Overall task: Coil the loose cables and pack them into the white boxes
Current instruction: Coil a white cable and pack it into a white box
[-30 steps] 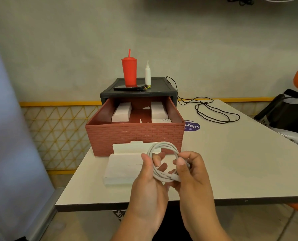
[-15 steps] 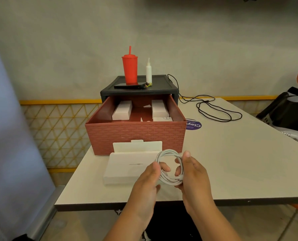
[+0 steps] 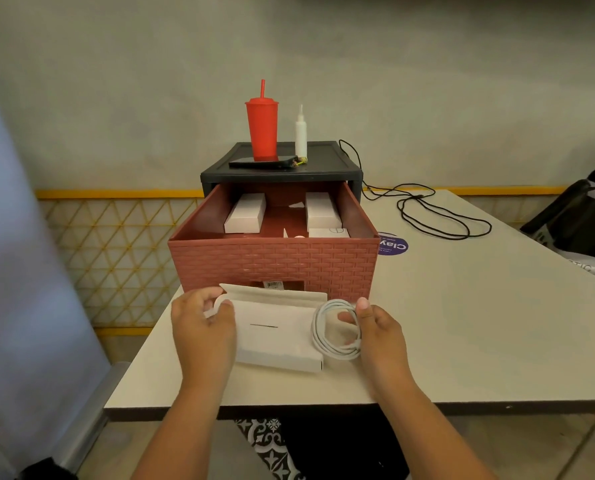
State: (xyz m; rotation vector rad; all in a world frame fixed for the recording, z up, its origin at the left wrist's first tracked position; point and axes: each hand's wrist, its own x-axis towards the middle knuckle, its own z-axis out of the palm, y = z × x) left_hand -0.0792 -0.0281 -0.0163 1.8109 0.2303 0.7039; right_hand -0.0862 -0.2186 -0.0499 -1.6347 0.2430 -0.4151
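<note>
Hands parted: left hand (image 3: 202,329) grip now round white box (image 3: 275,341) end; right hand (image 3: 381,337) grip holds coiled cable (image 3: 318,344).

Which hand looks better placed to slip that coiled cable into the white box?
Right. The right hand holds the coiled cable beside the white box, while the left hand grips the box's left end.

- A pale table (image 3: 462,341) with a dark edge carries everything.
- A drawer unit (image 3: 275,268) stands on it — black frame, brick-patterned drawer pulled open.
- A white box (image 3: 275,341) lies just in front of the drawer unit.
- A purple sticker (image 3: 393,244) lies flat by the unit's right front corner.
- A black cable (image 3: 438,216) sprawls in loose loops to the right of the unit, towards the back.
- A black bag (image 3: 580,223) rests well to the right of the unit — at the table's edge.
</note>
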